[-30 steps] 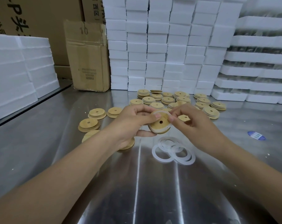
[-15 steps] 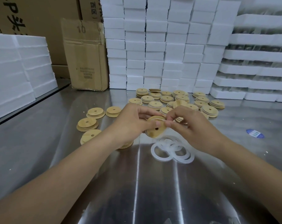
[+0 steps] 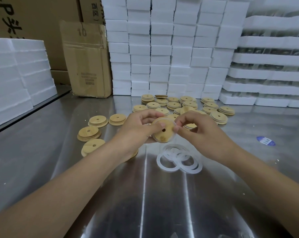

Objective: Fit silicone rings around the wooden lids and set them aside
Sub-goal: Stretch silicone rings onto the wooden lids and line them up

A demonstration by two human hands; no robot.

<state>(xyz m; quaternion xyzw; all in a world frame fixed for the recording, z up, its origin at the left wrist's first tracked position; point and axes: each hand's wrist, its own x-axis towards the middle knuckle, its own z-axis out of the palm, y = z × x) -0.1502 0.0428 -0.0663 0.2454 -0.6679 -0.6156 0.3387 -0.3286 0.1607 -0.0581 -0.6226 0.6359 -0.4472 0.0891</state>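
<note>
At frame centre, above the shiny steel surface (image 3: 162,203), the left hand (image 3: 138,127) grips the round wooden lid (image 3: 166,134) by its left edge, face tilted toward us, while the right hand (image 3: 196,129) pinches the translucent silicone ring (image 3: 174,137) against its right rim.

On my feed the left hand (image 3: 136,129) and right hand (image 3: 202,133) meet mid-tabletop, holding one lid (image 3: 164,133) between them, up off the tabletop (image 3: 42,169). The loose rings (image 3: 179,159) lie overlapping just in front of it. Behind the hands I've got the main bunch of lids (image 3: 188,105), with a few spare lids (image 3: 98,121) off to the left. Along the back there's a cardboard box (image 3: 88,66) on the left, foam blocks (image 3: 171,48) stacked in the centre and foam trays (image 3: 274,66) on the right.
</note>
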